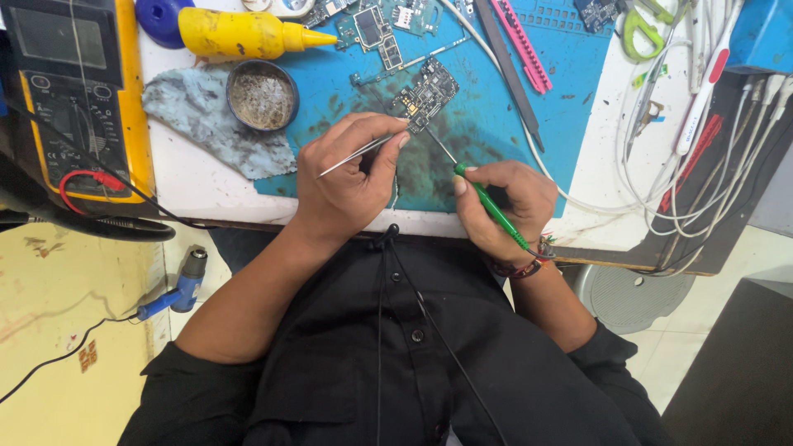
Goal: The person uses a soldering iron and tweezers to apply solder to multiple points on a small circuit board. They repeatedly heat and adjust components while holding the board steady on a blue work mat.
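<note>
My left hand (347, 177) grips metal tweezers (357, 154), with their tips at the near edge of a small circuit board (428, 93) lying on the blue work mat (483, 124). My right hand (500, 206) holds a green-handled tool (492, 208) like a pen. Its thin metal shaft (441, 147) points up-left to the same board edge. Both hands rest over the mat near the table's front edge.
A round tin (263, 95) sits on a grey cloth (202, 120) to the left, with a yellow squeeze bottle (248, 33) behind it. A yellow multimeter (78, 91) is at far left. More boards (372, 29), a pink tool (522, 45) and white cables (702, 165) lie behind and right.
</note>
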